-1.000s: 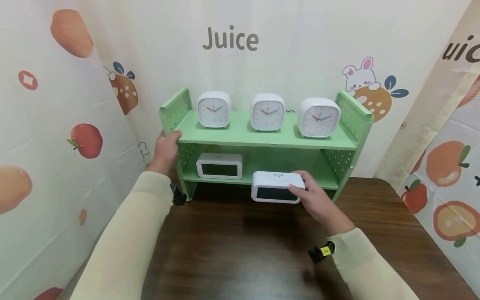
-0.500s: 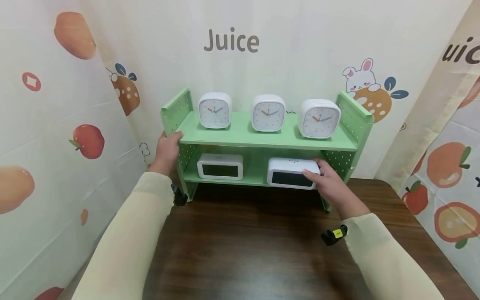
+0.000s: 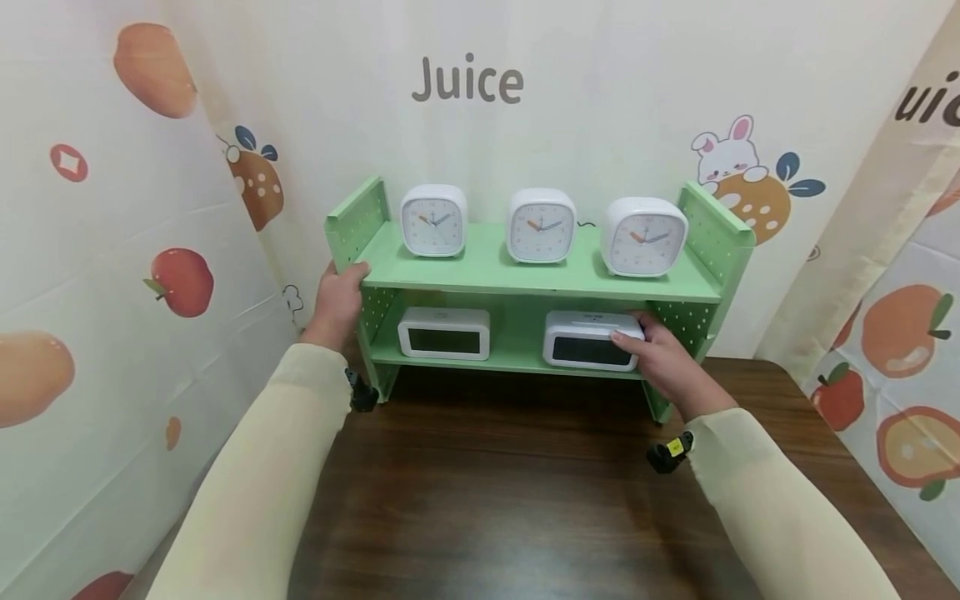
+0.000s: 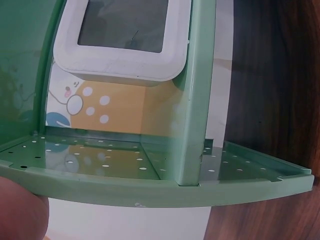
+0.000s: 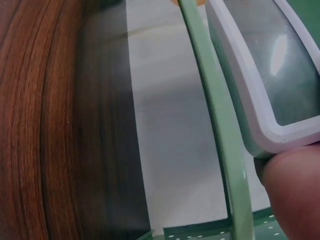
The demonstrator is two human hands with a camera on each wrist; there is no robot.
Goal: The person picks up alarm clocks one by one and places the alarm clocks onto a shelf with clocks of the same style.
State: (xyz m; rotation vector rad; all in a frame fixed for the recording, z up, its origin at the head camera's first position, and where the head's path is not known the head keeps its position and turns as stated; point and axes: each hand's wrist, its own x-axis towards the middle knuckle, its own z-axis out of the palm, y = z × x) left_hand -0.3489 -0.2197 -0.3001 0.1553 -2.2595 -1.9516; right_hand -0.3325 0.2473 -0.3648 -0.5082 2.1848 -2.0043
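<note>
My right hand (image 3: 671, 367) grips the right end of a white digital clock (image 3: 592, 340) with a dark screen, thumb on the front. The clock is at the lower level of a green shelf rack (image 3: 480, 271), near its right side; in the right wrist view the clock's corner (image 5: 260, 135) sits just beside the green shelf edge. With thumb over the front edge, my left hand (image 3: 335, 307) holds the rack's left side panel (image 4: 135, 194). A second white digital clock (image 3: 444, 333) stands at the lower level's left end, upright and facing forward.
Three white alarm clocks with hands stand in a row on the upper shelf: left (image 3: 434, 221), middle (image 3: 542, 225) and right (image 3: 645, 240). The rack stands on a dark wooden table (image 3: 480, 483), against a fruit-printed curtain (image 3: 300, 100).
My right hand has carried the digital clock up, right and back, from in front of the rack to the lower level. The left hand keeps its grip on the side panel.
</note>
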